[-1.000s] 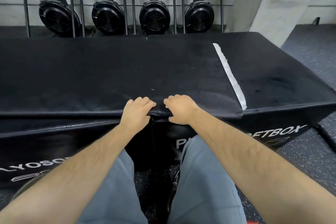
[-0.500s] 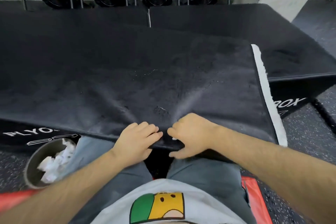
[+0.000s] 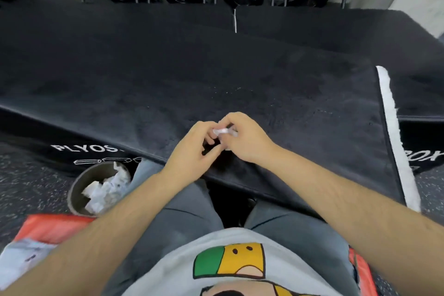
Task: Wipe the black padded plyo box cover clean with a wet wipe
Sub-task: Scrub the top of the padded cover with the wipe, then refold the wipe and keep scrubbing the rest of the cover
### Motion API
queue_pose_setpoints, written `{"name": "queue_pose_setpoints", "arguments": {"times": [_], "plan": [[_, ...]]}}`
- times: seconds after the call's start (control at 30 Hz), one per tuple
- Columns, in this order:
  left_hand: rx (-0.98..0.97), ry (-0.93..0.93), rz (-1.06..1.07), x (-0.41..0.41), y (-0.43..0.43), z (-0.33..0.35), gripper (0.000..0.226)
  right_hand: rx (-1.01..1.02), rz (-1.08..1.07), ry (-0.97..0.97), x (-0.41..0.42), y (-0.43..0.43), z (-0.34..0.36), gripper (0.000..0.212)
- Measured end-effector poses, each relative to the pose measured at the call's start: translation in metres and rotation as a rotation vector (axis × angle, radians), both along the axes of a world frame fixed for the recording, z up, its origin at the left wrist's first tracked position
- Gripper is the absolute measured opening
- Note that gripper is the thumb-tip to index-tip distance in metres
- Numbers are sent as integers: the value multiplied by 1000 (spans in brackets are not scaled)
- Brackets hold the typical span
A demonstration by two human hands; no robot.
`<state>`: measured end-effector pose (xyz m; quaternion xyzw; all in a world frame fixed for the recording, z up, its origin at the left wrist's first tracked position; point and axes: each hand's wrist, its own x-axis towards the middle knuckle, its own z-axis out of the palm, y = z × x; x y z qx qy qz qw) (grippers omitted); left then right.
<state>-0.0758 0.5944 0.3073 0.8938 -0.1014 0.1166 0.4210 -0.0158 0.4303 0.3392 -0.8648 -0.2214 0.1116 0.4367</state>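
Fingers [image 3: 229,119] of left hand [image 3: 192,151] and right hand [image 3: 245,142] pinch a crumpled wipe [image 3: 222,131] over the black cover [image 3: 240,84] near its front edge; spreading it flat first should, I'd say, give broader, firmer strokes.

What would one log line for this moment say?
right hand pinches wet wipe | left hand touches it | above cover near edge

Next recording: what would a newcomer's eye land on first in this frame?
The two hands meet at centre frame over the near edge of the black padded cover. The right hand pinches a small white wipe, and the left hand is curled close against it, its grip unclear. Next come the white strip along the cover's right edge and the grey bin of crumpled white wipes on the floor at lower left.
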Motion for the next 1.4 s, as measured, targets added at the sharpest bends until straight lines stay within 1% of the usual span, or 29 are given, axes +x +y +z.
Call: {"name": "queue_pose_setpoints", "arguments": {"times": [0.07,0.13,0.17,0.2,0.27,0.33,0.4,0.47,0.5,0.53,0.57,0.6,0.63,0.67,0.7,0.77,0.83,0.9,0.93,0.97,1.03,1.1,1.17,1.23,1.3,1.33,1.4], "plan": [[-62,-13,83,-7,21,1,39,116,47,95,-1,24,8,16],[-171,-10,191,-17,47,5,34,236,77,293,-9,50,13,14],[-216,-18,256,-23,60,6,29,299,102,391,-12,64,13,17],[-247,-35,323,-31,74,8,24,329,136,432,-16,80,13,19],[-253,-90,445,-51,100,10,19,295,196,341,-26,116,10,15],[-186,-163,557,-78,126,14,15,282,270,202,-42,154,6,8],[-143,-229,632,-104,150,18,12,305,340,20,-60,189,3,7],[-114,-244,694,-124,178,15,12,296,409,-155,-72,226,-6,9],[-80,-195,732,-131,199,6,14,240,456,-213,-74,248,-16,10],[-44,-91,761,-138,221,-5,18,116,504,-239,-72,271,-29,15],[-7,69,767,-146,243,-17,26,-71,571,-214,-72,295,-41,28],[39,245,757,-156,260,-29,36,-293,651,-161,-71,314,-56,49],[79,366,768,-167,276,-39,41,-489,728,-140,-72,331,-68,66],[113,407,810,-177,287,-48,39,-629,781,-166,-71,342,-80,72],[117,415,878,-187,294,-53,33,-694,809,-230,-72,348,-86,65],[127,423,994,-208,304,-55,25,-719,827,-327,-75,357,-94,44],[146,458,1035,-228,304,-56,21,-714,844,-302,-82,363,-95,31],[193,483,1046,-249,301,-57,17,-629,859,-223,-94,373,-94,24],[216,490,1044,-257,298,-58,18,-552,856,-207,-101,377,-91,21],[227,497,1049,-265,295,-58,22,-459,872,-226,-111,383,-88,18],[189,487,1106,-284,289,-61,29,-300,968,-246,-136,394,-85,15],[165,447,1150,-297,282,-65,31,-221,1063,-250,-160,399,-83,13],[158,474,1166,-311,275,-70,34,-162,1161,-309,-181,405,-86,12],[161,489,1148,-318,272,-76,28,-188,1239,-365,-193,410,-93,14],[152,498,1161,-327,270,-82,18,-324,1314,-368,-205,414,-100,19],[139,504,1153,-329,270,-83,19,-389,1336,-373,-208,416,-101,21],[100,511,1146,-332,270,-83,19,-437,1368,-424,-214,420,-104,24]]}}
